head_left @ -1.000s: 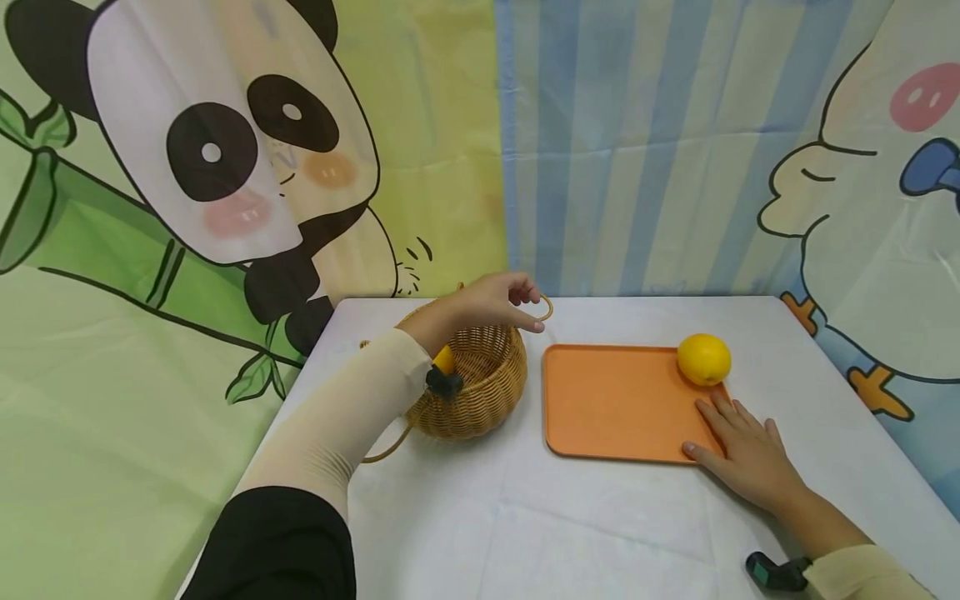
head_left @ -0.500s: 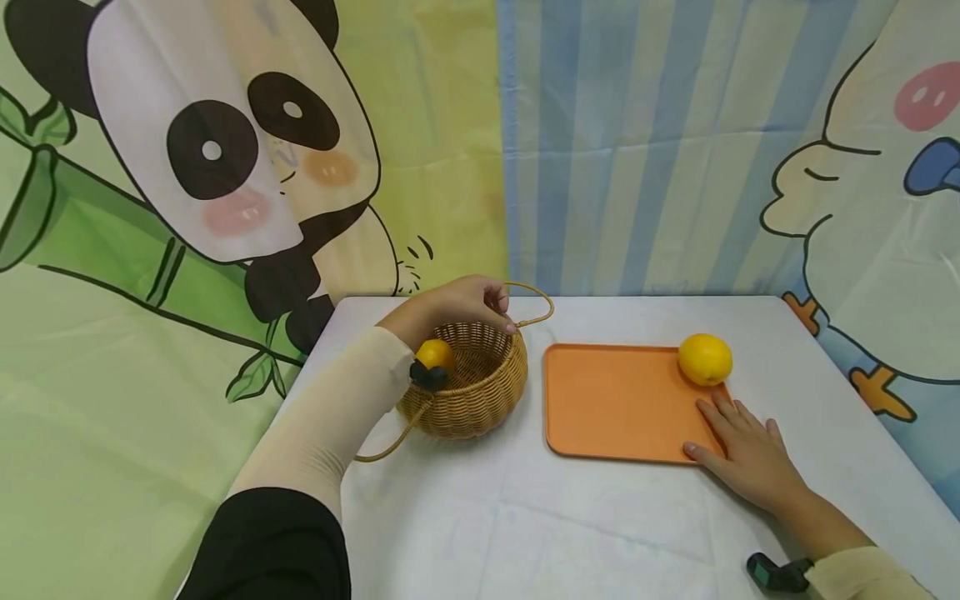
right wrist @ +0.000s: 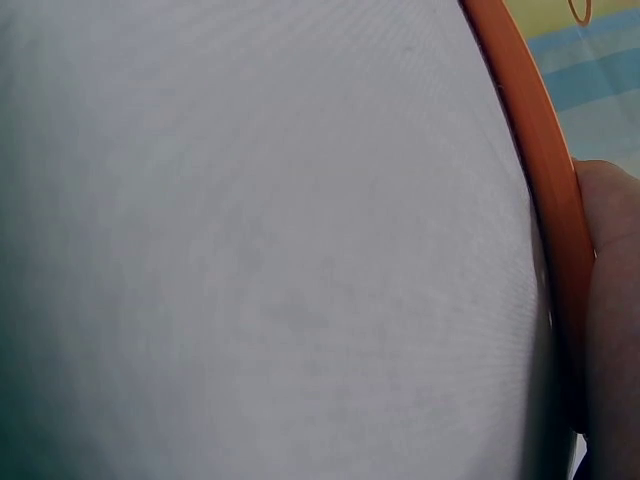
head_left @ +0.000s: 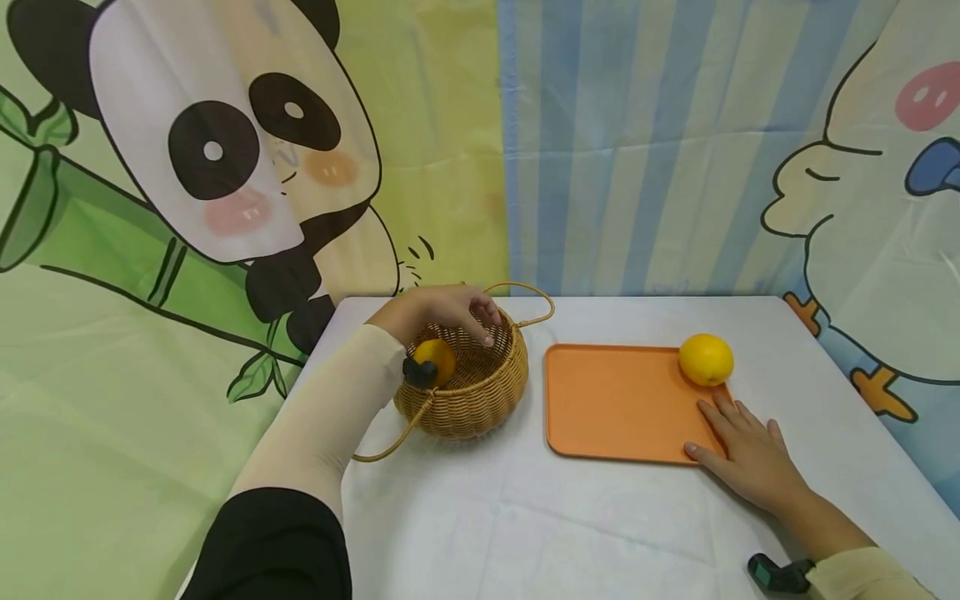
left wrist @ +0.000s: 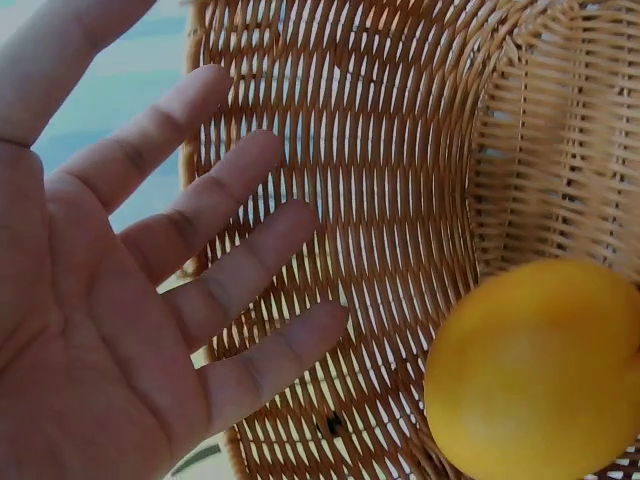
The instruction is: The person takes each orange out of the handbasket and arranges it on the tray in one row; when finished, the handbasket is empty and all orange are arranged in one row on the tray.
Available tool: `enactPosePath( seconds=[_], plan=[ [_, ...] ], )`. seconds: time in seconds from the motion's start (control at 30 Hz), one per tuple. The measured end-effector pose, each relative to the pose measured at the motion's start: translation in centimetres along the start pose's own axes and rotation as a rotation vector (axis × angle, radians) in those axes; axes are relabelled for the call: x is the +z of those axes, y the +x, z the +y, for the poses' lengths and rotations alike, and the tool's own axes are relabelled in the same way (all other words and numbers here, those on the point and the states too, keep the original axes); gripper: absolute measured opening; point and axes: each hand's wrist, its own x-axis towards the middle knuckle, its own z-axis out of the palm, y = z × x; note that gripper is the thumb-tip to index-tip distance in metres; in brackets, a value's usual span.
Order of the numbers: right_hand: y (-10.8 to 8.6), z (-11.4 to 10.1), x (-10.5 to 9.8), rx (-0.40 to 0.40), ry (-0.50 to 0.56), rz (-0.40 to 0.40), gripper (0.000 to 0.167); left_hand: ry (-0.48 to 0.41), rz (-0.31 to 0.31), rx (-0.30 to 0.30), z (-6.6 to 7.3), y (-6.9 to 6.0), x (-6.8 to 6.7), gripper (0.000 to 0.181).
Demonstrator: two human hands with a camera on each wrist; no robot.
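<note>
Hovers with the left hand [head_left: 450, 310] over the wicker basket [head_left: 480, 417], with fingers spread wide, near the orange-yellow fruit [left wrist: 530, 370] inside; rests the right hand [head_left: 746, 458], with fingers extended, on the right edge of the orange tray [head_left: 622, 404], near the yellow fruit [head_left: 706, 359] at its far right corner, all on a white tabletop [head_left: 525, 533].

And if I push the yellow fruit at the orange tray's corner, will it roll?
Probably: the yellow fruit looks nearly round. It might feel slippery, since its skin looks smooth. It seems fairly firm too, as no dents show.
</note>
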Motion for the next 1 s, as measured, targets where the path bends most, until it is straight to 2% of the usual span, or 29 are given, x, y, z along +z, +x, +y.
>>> enactPosePath(
  seconds=[0.33,0.47,0.63,0.87,1.0],
  plan=[
    [-0.1,0.0,-0.1,0.005,0.005,-0.003,0.098,0.015,-0.184,-0.165,-0.7,0.2,-1.1,0.062],
    [-0.2,0.1,-0.1,0.006,-0.001,0.000,0.097,0.000,-0.229,-0.213,-1.3,0.5,-1.1,0.067],
    [-0.2,0.1,0.0,0.013,-0.003,-0.005,0.099,0.046,-0.243,-0.249,-1.9,0.5,-0.9,0.069],
    [-0.1,0.0,0.0,0.001,-0.003,0.009,0.097,0.108,-0.237,-0.364,-2.5,0.9,-0.2,0.066],
    [-0.1,-0.2,-0.1,-0.007,-0.001,0.027,0.095,0.189,-0.228,-0.379,-2.7,1.1,0.1,0.066]
  ],
)
